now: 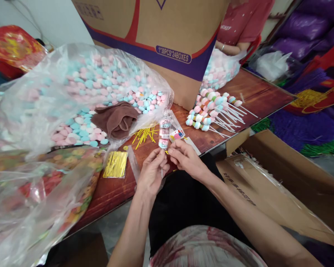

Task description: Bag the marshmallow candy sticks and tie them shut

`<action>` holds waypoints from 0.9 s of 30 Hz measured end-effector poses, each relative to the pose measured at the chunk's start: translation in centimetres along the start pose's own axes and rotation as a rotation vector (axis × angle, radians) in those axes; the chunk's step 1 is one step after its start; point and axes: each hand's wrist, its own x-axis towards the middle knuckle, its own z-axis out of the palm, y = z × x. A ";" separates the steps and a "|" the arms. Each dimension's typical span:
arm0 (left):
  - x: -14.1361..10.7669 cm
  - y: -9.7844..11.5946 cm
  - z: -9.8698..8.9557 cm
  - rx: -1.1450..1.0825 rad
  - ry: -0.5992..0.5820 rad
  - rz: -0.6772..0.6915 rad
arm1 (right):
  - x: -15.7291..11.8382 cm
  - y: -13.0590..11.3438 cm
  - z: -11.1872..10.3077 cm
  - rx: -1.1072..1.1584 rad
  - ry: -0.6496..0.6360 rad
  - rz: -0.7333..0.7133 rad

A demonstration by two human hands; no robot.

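Nearest the camera, a patterned shirt (208, 246) is worn above black trousers (183, 200). Beyond the lap, a reddish-brown bench (275, 92) is crowded with containers. At its back a large printed carton (183, 22) is stood, its contents hidden. To the left of the carton, a big clear bag (55, 70) is filled with pink, blue and white sweets (85, 128), some of them exposed at its front. Beside the bench on the right, an open carton (267, 200) is placed, with clear plastic seen along its edge. At the lower left, a crumpled plastic bag (44, 222) is laid, through which red, yellow and green can be seen. Behind the bench, a smaller bag (233, 63) of similar sweets is set in front of a person in a red shirt (245, 22). A brown cloth (115, 120) is rested against the big bag. Sweets on white sticks (208, 107) are piled on the right. Both forearms are stretched forward, with the hands brought almost together over the bench's front edge. By the left hand (153, 168), the stick of an upright wrapped sweet (164, 133) is pinched; by the right hand's (185, 155) thumb and fingertips, a yellow tie (167, 152) is gripped below the wrapper.
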 end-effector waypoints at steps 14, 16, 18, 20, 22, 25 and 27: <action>-0.7 -0.2 0.8 -0.230 -0.028 -0.235 | -0.6 1.4 0.0 -0.774 0.284 -0.714; -0.7 -0.3 1.0 -0.142 -0.037 -0.174 | -0.7 0.9 0.8 -0.749 0.340 -0.616; -0.8 0.0 1.3 -0.066 -0.075 -0.113 | -0.8 0.3 1.2 -0.688 0.369 -0.526; -1.0 0.6 1.5 0.005 -0.140 0.011 | -0.9 -0.5 1.3 -0.595 0.358 -0.477; -1.4 1.1 1.5 0.141 -0.154 0.198 | -1.0 -1.3 0.9 -0.511 0.360 -0.457; -1.9 1.0 1.2 0.408 -0.077 0.372 | -1.1 -2.4 0.4 -0.477 0.396 -0.443; -2.0 0.4 1.0 0.457 -0.018 0.390 | -1.4 -2.9 0.3 -0.466 0.396 -0.454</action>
